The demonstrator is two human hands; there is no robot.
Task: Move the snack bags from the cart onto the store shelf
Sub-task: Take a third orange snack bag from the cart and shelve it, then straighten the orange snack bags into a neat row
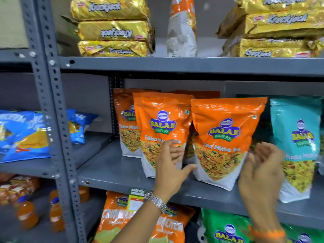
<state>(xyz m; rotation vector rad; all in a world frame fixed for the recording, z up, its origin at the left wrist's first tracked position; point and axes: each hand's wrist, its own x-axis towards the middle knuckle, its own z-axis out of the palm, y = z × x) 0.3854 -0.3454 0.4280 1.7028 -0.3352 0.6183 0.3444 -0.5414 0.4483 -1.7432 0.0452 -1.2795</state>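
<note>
Shelf [122,171]: grey metal; I see orange bags standing upright on it.
Left hand [171,165]: open, fingers spread, thumb touching the front orange bag [222,137] at its lower left.
Right hand [261,174]: open, palm beside that bag's right edge.
Teal bag [296,137]: upright, just right.

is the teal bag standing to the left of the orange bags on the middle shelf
No, the teal bag stands at the right end of the middle shelf, to the right of the orange bags.
</note>
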